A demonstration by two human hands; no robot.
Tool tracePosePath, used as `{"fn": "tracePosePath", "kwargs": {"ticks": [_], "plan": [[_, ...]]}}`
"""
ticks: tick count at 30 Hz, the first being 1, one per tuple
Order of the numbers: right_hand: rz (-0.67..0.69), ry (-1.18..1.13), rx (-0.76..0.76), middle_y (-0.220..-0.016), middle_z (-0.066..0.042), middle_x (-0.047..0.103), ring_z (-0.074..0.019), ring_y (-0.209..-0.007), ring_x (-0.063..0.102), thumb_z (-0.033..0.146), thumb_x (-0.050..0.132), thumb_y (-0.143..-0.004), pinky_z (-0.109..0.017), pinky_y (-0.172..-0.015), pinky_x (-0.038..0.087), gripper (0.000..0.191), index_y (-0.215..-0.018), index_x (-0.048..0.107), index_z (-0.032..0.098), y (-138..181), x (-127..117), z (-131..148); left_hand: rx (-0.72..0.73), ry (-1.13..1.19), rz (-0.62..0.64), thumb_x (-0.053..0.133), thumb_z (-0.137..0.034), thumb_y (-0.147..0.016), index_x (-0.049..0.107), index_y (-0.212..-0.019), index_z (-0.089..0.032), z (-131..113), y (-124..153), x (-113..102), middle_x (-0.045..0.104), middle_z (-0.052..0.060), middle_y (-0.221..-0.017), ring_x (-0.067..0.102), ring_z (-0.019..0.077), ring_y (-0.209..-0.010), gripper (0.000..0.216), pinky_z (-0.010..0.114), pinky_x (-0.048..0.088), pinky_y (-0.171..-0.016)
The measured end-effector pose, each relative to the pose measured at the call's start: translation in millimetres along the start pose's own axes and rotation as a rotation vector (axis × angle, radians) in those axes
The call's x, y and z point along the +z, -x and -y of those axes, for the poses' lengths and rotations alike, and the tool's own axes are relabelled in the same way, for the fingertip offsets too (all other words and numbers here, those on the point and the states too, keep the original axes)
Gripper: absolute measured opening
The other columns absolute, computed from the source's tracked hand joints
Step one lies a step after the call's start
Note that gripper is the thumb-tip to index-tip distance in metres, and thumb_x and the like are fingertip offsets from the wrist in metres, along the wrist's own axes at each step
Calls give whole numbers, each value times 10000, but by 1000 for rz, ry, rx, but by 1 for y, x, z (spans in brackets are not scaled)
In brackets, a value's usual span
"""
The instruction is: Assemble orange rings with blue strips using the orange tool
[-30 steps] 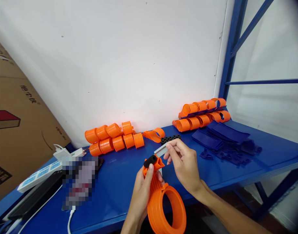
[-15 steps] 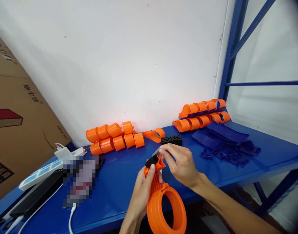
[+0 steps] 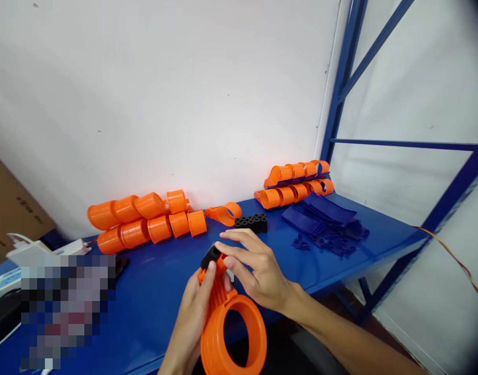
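My left hand [image 3: 194, 307] is wrapped round the ribbed handle of an orange ring-shaped part [image 3: 233, 338], thumb pressing a black block [image 3: 210, 256] at its top. My right hand [image 3: 254, 268] lies over the top of the handle, fingers curled, pinching a small grey metal blade [image 3: 230, 275] that is mostly hidden between the fingers and the handle. Both hands hover over the front of the blue bench [image 3: 164, 286].
Orange tube parts [image 3: 141, 219] lie in a pile at the back left, more orange parts [image 3: 296, 182] at the back right. Black blocks [image 3: 251, 222] and an orange clip [image 3: 224, 213] sit mid-bench. Dark blue strips and bits [image 3: 325, 224] lie right. Blue shelf posts [image 3: 340, 83] rise right.
My right hand has brought the grey blade down from above the handle onto it, and the blade is now nearly hidden. The camera has swung to the right.
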State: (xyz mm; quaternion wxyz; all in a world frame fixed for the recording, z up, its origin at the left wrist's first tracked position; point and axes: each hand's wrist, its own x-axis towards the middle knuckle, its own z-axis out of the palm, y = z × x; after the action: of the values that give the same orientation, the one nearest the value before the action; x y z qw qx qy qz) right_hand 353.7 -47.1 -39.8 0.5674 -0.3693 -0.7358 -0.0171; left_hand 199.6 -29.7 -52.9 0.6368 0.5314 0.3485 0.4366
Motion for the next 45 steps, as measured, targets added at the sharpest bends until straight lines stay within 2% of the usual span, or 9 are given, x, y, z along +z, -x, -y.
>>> {"fn": "tracePosePath", "kwargs": {"ticks": [8, 11, 13, 18, 24, 31, 36, 42, 45], "plan": [[206, 72, 188, -1213, -61, 663, -176, -1086, 606, 338, 526, -973, -305, -942, 483, 339, -1282, 627, 243, -2, -21, -13, -51, 43, -115, 723, -571, -720, 645, -683, -149, -4, 1, 4, 610, 1, -624, 526, 115, -548, 431, 200, 441, -509], [217, 532, 475, -1023, -36, 732, -165, -906, 673, 337, 452, -1001, -258, -796, 492, 284, -1107, 699, 244, -14, -57, -42, -74, 96, -144, 696, -579, -744, 683, -759, -137, -4, 1, 4, 684, 47, -720, 627, 163, -646, 442, 226, 507, -583], [315, 877, 666, -992, -67, 741, -227, -926, 684, 338, 433, -996, -306, -779, 479, 301, -1046, 713, 239, -24, -86, -68, -82, 135, -184, 699, -556, -753, 698, -847, -142, -3, 1, 3, 719, 66, -789, 677, 203, -717, 424, 261, 543, -622], [440, 1078, 793, -1072, -222, 692, -322, -1004, 661, 269, 550, -917, -352, -777, 465, 260, -1016, 703, 84, -35, -128, -121, -69, 170, -166, 702, -496, -779, 661, -1056, -143, -1, 0, 2, 752, 96, -844, 717, 246, -709, 451, 348, 587, -656], [510, 1132, 822, -1060, -245, 686, -329, -967, 668, 193, 500, -913, -367, -739, 462, 263, -1009, 707, 62, -25, -125, -132, -58, 302, -86, 672, -441, -822, 629, -991, -124, -1, 0, 5, 721, 91, -766, 695, 243, -637, 362, 428, 596, -649], [369, 1149, 705, -1046, -180, 692, -323, -950, 641, 270, 418, -937, -347, -664, 415, 323, -935, 710, 132, -38, -140, -106, -42, 364, -96, 620, -428, -865, 602, -1009, -144, -5, 5, 10, 708, 74, -763, 687, 222, -620, 319, 392, 584, -623], [234, 808, 562, -788, -43, 716, -208, -723, 641, 332, 494, -912, -283, -591, 369, 219, -863, 666, 205, -43, -126, -67, -46, 425, -83, 621, -458, -863, 627, -1053, -135, -7, 4, 8, 692, 60, -747, 671, 185, -631, 375, 334, 569, -640], [548, 736, 595, -821, -50, 734, -221, -782, 672, 254, 539, -892, -266, -593, 343, 184, -805, 697, 222, -11, -71, -41, -77, 439, -132, 688, -476, -798, 645, -1013, -132, -5, 2, 3, 702, 67, -727, 679, 208, -612, 408, 355, 575, -612], [583, 754, 602, -836, -77, 730, -244, -825, 683, 263, 553, -905, -265, -594, 347, 194, -794, 699, 201, 0, -51, -45, -79, 478, -141, 697, -461, -794, 649, -963, -140, -5, 1, 2, 692, 43, -714, 677, 192, -620, 365, 335, 581, -626]]}}
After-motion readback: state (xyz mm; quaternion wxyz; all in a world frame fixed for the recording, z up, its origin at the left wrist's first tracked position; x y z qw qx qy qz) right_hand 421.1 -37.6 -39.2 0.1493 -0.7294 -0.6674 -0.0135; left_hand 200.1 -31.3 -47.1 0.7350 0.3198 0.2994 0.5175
